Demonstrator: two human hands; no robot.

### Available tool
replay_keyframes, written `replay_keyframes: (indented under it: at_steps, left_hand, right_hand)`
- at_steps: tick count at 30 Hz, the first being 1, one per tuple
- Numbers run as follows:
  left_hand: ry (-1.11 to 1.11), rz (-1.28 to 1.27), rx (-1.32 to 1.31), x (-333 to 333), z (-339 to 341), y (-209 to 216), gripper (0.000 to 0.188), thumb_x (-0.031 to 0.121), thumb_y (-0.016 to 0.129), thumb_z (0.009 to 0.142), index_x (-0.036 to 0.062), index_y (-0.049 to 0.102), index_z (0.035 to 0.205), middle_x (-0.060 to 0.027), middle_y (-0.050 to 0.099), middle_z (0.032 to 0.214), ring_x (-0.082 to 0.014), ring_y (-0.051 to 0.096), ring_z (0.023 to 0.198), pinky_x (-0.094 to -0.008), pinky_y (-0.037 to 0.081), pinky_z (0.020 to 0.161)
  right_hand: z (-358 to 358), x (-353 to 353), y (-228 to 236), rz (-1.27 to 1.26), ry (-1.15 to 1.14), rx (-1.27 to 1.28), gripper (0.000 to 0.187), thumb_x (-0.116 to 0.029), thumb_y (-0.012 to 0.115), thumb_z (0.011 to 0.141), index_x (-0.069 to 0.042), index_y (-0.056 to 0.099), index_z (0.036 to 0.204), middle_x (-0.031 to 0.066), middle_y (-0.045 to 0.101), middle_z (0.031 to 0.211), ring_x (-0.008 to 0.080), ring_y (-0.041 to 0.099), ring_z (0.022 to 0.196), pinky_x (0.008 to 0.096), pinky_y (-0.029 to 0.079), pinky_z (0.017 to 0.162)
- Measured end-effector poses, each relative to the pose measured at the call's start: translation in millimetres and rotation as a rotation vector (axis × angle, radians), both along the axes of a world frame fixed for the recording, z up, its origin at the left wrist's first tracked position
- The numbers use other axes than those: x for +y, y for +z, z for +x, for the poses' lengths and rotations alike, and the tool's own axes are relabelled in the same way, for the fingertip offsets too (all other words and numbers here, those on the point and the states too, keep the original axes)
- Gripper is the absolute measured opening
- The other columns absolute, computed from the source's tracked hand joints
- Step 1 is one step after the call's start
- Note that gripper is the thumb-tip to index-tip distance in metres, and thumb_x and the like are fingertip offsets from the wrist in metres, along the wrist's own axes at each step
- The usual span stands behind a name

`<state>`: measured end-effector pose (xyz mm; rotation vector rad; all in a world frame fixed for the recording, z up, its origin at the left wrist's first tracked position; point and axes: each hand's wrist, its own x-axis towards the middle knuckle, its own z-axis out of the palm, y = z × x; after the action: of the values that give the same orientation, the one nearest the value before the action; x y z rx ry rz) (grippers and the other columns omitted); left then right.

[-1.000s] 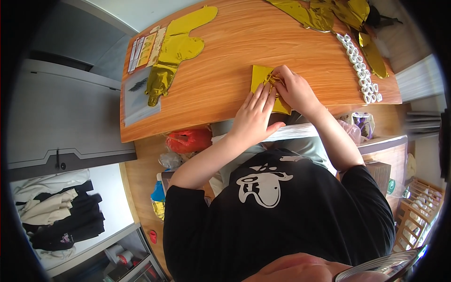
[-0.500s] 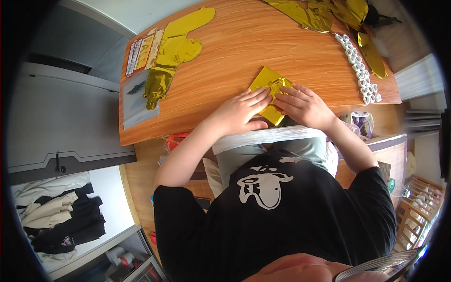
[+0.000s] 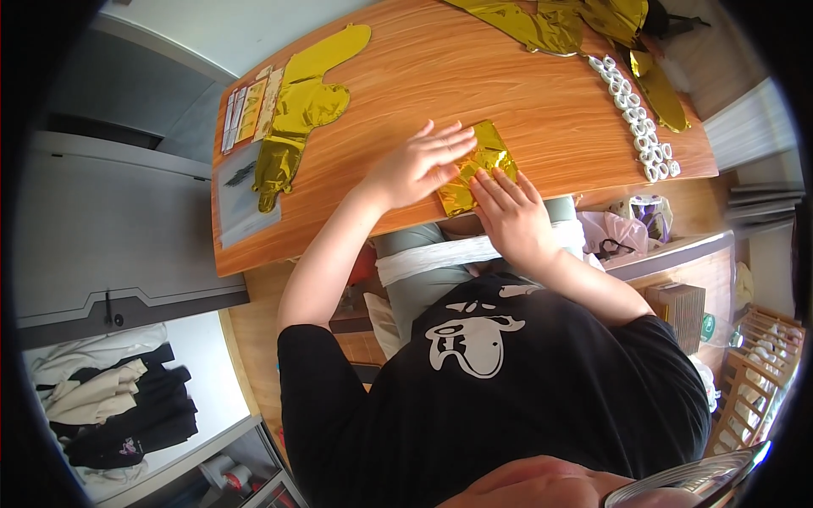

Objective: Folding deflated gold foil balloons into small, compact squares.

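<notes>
Lying flat under both hands' spread fingers (image 3: 445, 144), the folded gold foil (image 3: 476, 168) touches them, ungrasped.

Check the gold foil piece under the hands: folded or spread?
Folded: the gold foil piece is a compact creased rectangle, pressed flat by left hand and right hand.

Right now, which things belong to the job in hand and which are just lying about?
In hand:
- folded gold foil, pressed flat on the table
- left hand, flat on the foil
- right hand, fingers on its near edge

Lying about:
- flat gold balloon
- clear packet
- crumpled gold foil
- row of white rings
</notes>
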<state>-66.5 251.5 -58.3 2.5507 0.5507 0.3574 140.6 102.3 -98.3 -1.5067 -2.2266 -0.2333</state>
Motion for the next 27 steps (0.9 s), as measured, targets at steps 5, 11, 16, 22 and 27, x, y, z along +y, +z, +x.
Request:
replay_keyframes:
  at_steps: [5, 11, 16, 22, 27]
  left_hand:
    - [-0.100, 0.148, 0.117, -9, 10, -9, 0.093, 0.079, 0.039, 0.094, 0.0113, 0.042, 0.158, -0.0116, 0.040, 0.164, -0.0318, 0.030, 0.155, -0.0566, 0.020, 0.126]
    - [-0.109, 0.032, 0.112, -3, 9, -16, 0.068, 0.055, 0.050, 0.104, 0.0161, 0.041, 0.159, -0.0074, 0.037, 0.166, -0.0288, 0.026, 0.157, -0.0550, 0.016, 0.128]
    - [-0.113, -0.184, 0.114, 8, 10, -12, 0.059, 0.034, 0.057, 0.104, 0.0183, 0.042, 0.159, -0.0033, 0.036, 0.167, -0.0247, 0.024, 0.158, -0.0530, 0.012, 0.129]
    - [-0.042, -0.279, 0.080, 7, 12, -18, 0.058, 0.016, 0.062, 0.101, 0.0195, 0.047, 0.156, -0.0008, 0.041, 0.165, -0.0216, 0.029, 0.156, -0.0514, 0.013, 0.129]
    - [0.033, -0.266, 0.046, 2, 20, -18, 0.050, 0.011, 0.063, 0.099, 0.0180, 0.057, 0.149, -0.0018, 0.052, 0.157, -0.0223, 0.038, 0.152, -0.0506, 0.016, 0.128]
  right_hand:
    - [1, 6, 10, 0.000, -0.023, 0.070, 0.033, -0.022, 0.069, 0.092, -0.012, 0.071, 0.123, 0.0039, 0.071, 0.129, 0.0214, 0.066, 0.121, 0.0451, 0.045, 0.107]
    - [26, 31, 32, 0.035, 0.209, 0.151, 0.020, -0.019, 0.070, 0.086, -0.012, 0.067, 0.105, -0.0017, 0.072, 0.095, 0.0188, 0.070, 0.084, 0.0342, 0.048, 0.078]
    - [38, 46, 28, 0.009, 0.281, 0.040, 0.018, -0.016, 0.071, 0.087, -0.010, 0.066, 0.103, 0.0025, 0.069, 0.084, 0.0211, 0.068, 0.077, 0.0345, 0.050, 0.077]
    - [36, 56, 31, 0.046, 0.278, 0.156, 0.017, -0.012, 0.072, 0.087, -0.009, 0.068, 0.103, 0.0057, 0.069, 0.079, 0.0248, 0.068, 0.072, 0.0383, 0.052, 0.076]
    - [42, 63, 32, -0.020, 0.261, 0.273, 0.013, -0.011, 0.068, 0.091, -0.007, 0.066, 0.103, 0.0073, 0.068, 0.081, 0.0278, 0.069, 0.077, 0.0400, 0.053, 0.075]
